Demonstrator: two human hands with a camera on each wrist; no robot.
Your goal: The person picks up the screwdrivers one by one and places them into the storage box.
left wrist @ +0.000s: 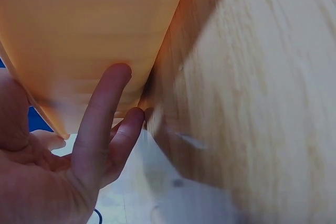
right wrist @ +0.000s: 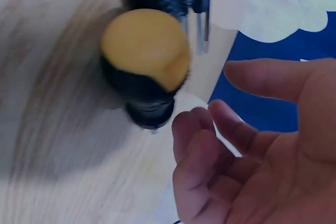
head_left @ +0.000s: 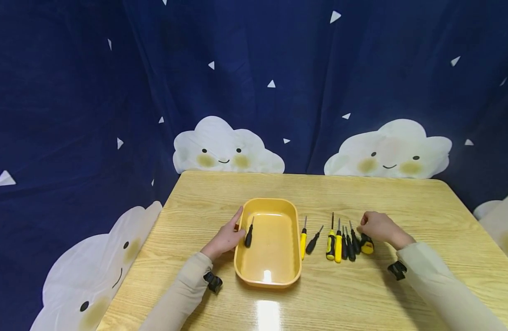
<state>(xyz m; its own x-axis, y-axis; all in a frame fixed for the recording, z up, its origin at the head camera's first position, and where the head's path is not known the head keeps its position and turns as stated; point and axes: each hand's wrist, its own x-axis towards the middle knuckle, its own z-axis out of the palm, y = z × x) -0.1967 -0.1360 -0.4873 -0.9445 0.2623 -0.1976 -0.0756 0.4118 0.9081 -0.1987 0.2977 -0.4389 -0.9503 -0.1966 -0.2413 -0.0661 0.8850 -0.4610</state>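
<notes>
My left hand (head_left: 227, 236) holds the left wall of a yellow plastic tray (head_left: 268, 281), thumb over the rim. In the left wrist view, fingers (left wrist: 102, 114) lie against the tray's outer side. A small black screwdriver (head_left: 248, 238) lies inside the tray near that thumb. My right hand (head_left: 380, 226) is just beyond a stubby black-and-yellow screwdriver (head_left: 367, 245), at the right end of a row of screwdrivers. In the right wrist view, the stubby handle (right wrist: 147, 51) is beside the loosely bent fingers, with a gap between thumb and fingertips.
Right of the tray lie a yellow screwdriver (head_left: 303, 243) and a black one (head_left: 313, 244). Farther right are a yellow-and-black screwdriver (head_left: 330, 246), another yellow one (head_left: 338, 248) and several black ones (head_left: 351, 250). The wooden table (head_left: 424, 211) ends at a blue curtain (head_left: 303, 92).
</notes>
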